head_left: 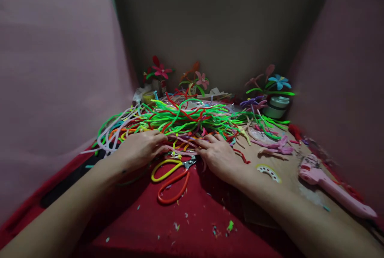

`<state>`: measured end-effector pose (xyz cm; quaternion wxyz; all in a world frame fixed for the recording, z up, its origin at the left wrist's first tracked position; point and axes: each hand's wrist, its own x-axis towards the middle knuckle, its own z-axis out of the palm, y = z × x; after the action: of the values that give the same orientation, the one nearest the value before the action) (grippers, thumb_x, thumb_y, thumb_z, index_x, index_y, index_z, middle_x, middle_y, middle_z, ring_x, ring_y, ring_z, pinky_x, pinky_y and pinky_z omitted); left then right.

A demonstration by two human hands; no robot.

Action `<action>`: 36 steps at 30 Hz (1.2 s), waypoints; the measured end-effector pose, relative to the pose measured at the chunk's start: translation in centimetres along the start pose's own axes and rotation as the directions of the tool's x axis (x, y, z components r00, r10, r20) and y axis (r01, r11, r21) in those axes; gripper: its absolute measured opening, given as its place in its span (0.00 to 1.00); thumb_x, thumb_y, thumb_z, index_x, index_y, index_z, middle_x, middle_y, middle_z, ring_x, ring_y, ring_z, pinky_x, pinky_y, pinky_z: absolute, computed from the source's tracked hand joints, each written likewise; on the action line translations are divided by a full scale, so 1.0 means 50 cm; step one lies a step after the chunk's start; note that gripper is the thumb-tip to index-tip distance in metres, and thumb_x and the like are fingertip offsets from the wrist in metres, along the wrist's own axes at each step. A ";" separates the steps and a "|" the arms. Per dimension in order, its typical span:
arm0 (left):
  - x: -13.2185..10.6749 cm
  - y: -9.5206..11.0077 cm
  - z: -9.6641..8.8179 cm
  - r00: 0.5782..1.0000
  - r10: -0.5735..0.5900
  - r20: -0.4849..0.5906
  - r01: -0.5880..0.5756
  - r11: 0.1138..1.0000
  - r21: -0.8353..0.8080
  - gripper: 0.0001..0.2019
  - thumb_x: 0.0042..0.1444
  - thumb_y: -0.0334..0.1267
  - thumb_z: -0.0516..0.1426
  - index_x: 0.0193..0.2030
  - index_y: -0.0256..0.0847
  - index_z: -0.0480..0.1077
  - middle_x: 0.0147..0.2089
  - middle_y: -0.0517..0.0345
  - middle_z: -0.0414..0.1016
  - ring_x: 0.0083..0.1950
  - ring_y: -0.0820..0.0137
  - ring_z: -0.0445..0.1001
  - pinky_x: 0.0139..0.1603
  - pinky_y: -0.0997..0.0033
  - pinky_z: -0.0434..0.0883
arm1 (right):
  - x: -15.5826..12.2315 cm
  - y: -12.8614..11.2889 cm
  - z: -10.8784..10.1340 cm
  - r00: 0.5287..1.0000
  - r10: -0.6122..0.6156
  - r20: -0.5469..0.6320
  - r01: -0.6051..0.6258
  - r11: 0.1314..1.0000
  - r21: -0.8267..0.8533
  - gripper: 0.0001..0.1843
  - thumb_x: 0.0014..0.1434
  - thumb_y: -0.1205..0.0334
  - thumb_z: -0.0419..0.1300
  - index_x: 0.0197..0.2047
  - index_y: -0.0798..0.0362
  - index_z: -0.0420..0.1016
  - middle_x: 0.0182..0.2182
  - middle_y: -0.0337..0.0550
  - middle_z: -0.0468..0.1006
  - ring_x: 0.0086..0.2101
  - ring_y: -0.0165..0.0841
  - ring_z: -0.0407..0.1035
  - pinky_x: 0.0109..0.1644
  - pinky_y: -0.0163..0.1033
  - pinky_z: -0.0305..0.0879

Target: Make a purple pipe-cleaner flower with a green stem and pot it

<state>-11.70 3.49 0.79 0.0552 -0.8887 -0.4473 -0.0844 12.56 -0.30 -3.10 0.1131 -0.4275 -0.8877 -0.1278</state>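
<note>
A tangled heap of fuzzy pipe cleaners point(180, 118), mostly green with red, orange and lilac among them, lies in front of me. At its near edge my left hand point(141, 148) has its fingers closed on pink pipe cleaners point(181, 150). These stretch across to my right hand point(217, 156), whose fingers are bent over their other end. Parts of both fingertips are hidden in the heap. Between and just below the hands lie scissors point(189, 163) with one yellow and one red handle loop, their blades partly covered by the right hand.
Pipe-cleaner flowers point(162, 71) stand along the back, near a pale lidded jar point(276, 107). On the cardboard point(252, 158) at right rest a pink glue gun point(333, 190) and a white curved piece point(268, 173). Small clippings point(230, 226) dot the red cloth point(135, 218).
</note>
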 end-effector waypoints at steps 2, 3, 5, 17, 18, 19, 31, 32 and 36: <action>0.005 0.003 -0.022 0.999 0.047 -0.008 -0.047 0.999 0.017 0.14 0.59 0.46 0.49 0.44 0.46 0.72 0.37 0.54 0.73 0.37 0.65 0.72 0.33 0.69 0.64 | -0.002 -0.004 0.002 1.000 0.016 0.014 -0.015 0.999 -0.031 0.13 0.63 0.65 0.50 0.47 0.53 0.74 0.50 0.47 0.72 0.45 0.40 0.63 0.46 0.47 0.57; 0.012 0.008 -0.032 0.998 0.065 -0.025 -0.065 0.998 0.019 0.15 0.60 0.45 0.48 0.44 0.44 0.72 0.38 0.54 0.73 0.37 0.65 0.72 0.35 0.68 0.65 | -0.003 -0.007 0.003 1.000 0.021 0.015 -0.020 0.999 -0.047 0.13 0.62 0.66 0.50 0.47 0.55 0.73 0.50 0.49 0.73 0.45 0.40 0.63 0.45 0.47 0.57; 0.038 0.026 -0.046 0.992 0.084 -0.099 -0.084 0.996 0.003 0.15 0.60 0.45 0.48 0.43 0.42 0.71 0.39 0.53 0.72 0.37 0.66 0.71 0.38 0.68 0.66 | -0.005 -0.012 0.006 1.000 0.020 0.012 -0.019 0.997 -0.074 0.13 0.62 0.67 0.50 0.46 0.57 0.73 0.48 0.51 0.73 0.43 0.41 0.64 0.44 0.47 0.58; 0.276 0.051 0.023 0.975 -0.117 -0.191 0.133 0.988 0.076 0.36 0.49 0.47 0.58 0.62 0.31 0.53 0.54 0.35 0.65 0.55 0.49 0.63 0.51 0.54 0.62 | -0.019 -0.014 0.020 0.997 -0.001 -0.077 -0.007 0.994 -0.111 0.17 0.62 0.69 0.49 0.52 0.63 0.66 0.47 0.59 0.72 0.47 0.43 0.64 0.44 0.49 0.59; 0.281 0.047 0.025 0.978 -0.143 -0.150 0.150 0.988 0.037 0.38 0.48 0.48 0.59 0.62 0.31 0.52 0.54 0.36 0.66 0.55 0.50 0.64 0.50 0.55 0.63 | -0.019 -0.013 0.020 0.997 0.004 -0.078 -0.012 0.995 -0.101 0.17 0.62 0.69 0.49 0.52 0.63 0.66 0.47 0.59 0.72 0.47 0.43 0.64 0.44 0.49 0.59; 0.282 0.044 0.026 0.982 -0.157 -0.106 0.158 0.987 -0.004 0.37 0.48 0.49 0.58 0.62 0.32 0.53 0.53 0.38 0.67 0.54 0.52 0.66 0.49 0.58 0.64 | -0.019 -0.013 0.019 0.997 0.011 -0.076 -0.018 0.996 -0.090 0.17 0.62 0.69 0.49 0.52 0.63 0.66 0.47 0.59 0.72 0.47 0.43 0.64 0.44 0.49 0.60; 0.209 0.047 0.040 0.962 0.140 -0.233 -0.175 0.975 -0.137 0.09 0.51 0.37 0.54 0.39 0.38 0.69 0.42 0.52 0.65 0.44 0.64 0.66 0.45 0.66 0.65 | -0.021 -0.012 0.027 0.994 0.023 -0.108 -0.030 0.998 -0.064 0.13 0.61 0.68 0.50 0.48 0.59 0.69 0.42 0.54 0.73 0.43 0.41 0.64 0.45 0.48 0.60; 0.200 0.048 0.044 0.950 0.174 -0.259 -0.210 0.971 -0.117 0.08 0.52 0.35 0.54 0.38 0.38 0.68 0.42 0.51 0.65 0.44 0.65 0.66 0.45 0.66 0.65 | -0.021 -0.013 0.026 0.992 0.019 -0.121 -0.027 0.998 -0.063 0.13 0.61 0.68 0.50 0.48 0.59 0.69 0.42 0.53 0.73 0.43 0.41 0.64 0.45 0.49 0.60; 0.167 0.064 0.062 0.919 0.245 -0.310 -0.244 0.969 0.041 0.04 0.55 0.29 0.49 0.34 0.38 0.65 0.35 0.52 0.68 0.39 0.64 0.65 0.42 0.65 0.64 | -0.023 -0.018 0.020 0.983 -0.016 -0.181 0.010 0.999 -0.035 0.13 0.60 0.68 0.50 0.46 0.60 0.70 0.40 0.53 0.74 0.43 0.42 0.63 0.45 0.48 0.61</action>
<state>-3.92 8.66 -0.65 0.1359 -0.9128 -0.3184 -0.2165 12.46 -1.39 -4.51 0.1856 -0.4102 -0.8742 -0.1819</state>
